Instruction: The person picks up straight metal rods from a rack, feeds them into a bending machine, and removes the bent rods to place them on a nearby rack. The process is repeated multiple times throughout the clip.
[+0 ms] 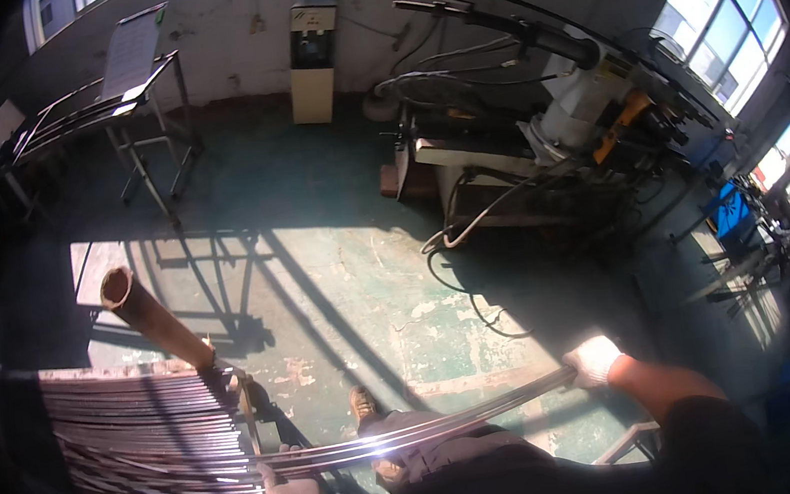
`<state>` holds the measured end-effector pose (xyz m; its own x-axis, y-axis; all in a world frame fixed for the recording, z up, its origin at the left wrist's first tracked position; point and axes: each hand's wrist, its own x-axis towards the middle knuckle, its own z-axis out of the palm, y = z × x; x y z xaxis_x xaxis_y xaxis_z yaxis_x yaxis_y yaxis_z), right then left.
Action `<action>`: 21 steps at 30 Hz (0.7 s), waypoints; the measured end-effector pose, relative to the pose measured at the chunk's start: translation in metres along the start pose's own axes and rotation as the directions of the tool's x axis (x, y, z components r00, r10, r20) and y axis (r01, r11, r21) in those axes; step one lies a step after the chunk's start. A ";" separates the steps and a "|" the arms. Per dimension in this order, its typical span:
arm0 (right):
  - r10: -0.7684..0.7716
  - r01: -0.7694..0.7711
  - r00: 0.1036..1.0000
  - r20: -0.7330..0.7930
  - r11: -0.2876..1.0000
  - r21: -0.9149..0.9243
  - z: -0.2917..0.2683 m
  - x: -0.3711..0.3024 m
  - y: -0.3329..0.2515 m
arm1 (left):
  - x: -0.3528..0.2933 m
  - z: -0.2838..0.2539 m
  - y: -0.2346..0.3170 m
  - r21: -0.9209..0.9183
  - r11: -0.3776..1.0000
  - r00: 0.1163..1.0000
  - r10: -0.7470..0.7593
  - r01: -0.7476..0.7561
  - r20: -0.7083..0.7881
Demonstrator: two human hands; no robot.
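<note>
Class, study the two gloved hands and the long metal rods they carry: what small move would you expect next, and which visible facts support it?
Probably lifting the left end clear of the stack. The left hand grips the metal rods right at the edge of the rod stack, while the right hand holds the far end out over the green floor. The bundle spans between both hands, one end apparently still at the stack.

Glossy bare-metal rods (421,429) glint in sunlight; white cloth gloves; rusty matt pipe (155,319); worn, scuffed green floor (337,265).
</note>
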<state>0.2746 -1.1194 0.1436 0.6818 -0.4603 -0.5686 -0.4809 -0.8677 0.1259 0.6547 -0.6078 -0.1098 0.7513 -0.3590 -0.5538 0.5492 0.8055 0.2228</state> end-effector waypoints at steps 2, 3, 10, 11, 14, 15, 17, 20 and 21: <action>0.116 -0.109 0.985 -0.128 0.992 0.061 0.028 -0.051 0.035 | 0.005 0.030 -0.022 0.069 0.997 1.000 0.028 -0.027 -0.007; 0.090 -0.079 0.950 -0.298 0.996 0.049 0.045 -0.068 0.042 | 0.003 0.046 -0.035 0.268 0.962 0.999 0.049 -0.044 -0.011; 0.171 -0.026 0.587 -0.791 0.981 0.193 0.118 -0.088 0.117 | -0.064 0.193 -0.136 0.802 0.493 0.938 0.103 -0.338 0.331; 0.198 -0.034 0.574 -0.795 0.975 0.218 0.125 -0.090 0.142 | -0.075 0.210 -0.147 0.808 0.437 0.915 0.105 -0.394 0.390; 0.413 -0.311 0.599 -0.686 0.910 0.275 0.153 -0.099 0.235 | -0.104 0.248 -0.173 0.781 0.308 0.837 0.126 -0.543 0.532; 0.486 -0.373 0.551 -0.678 0.871 0.321 0.167 -0.105 0.273 | -0.113 0.259 -0.183 0.767 0.274 0.813 0.130 -0.580 0.568; 0.574 -0.513 0.399 -0.715 0.786 0.345 0.201 -0.119 0.353 | -0.128 0.285 -0.211 0.725 0.231 0.759 0.123 -0.649 0.640; 0.855 -0.645 -0.104 -0.507 0.330 0.689 0.237 -0.114 0.444 | -0.147 0.332 -0.280 0.660 0.217 0.687 0.078 -0.719 0.723; 0.904 -0.543 -0.332 -0.269 0.050 0.838 0.237 -0.101 0.457 | -0.149 0.349 -0.314 0.660 0.260 0.694 0.060 -0.705 0.718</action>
<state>-0.1451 -1.4253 0.0662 -0.5129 -0.6820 0.5213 -0.8563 0.3640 -0.3663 0.4982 -0.9714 0.1825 0.8169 -0.5392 0.2050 -0.1455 0.1512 0.9777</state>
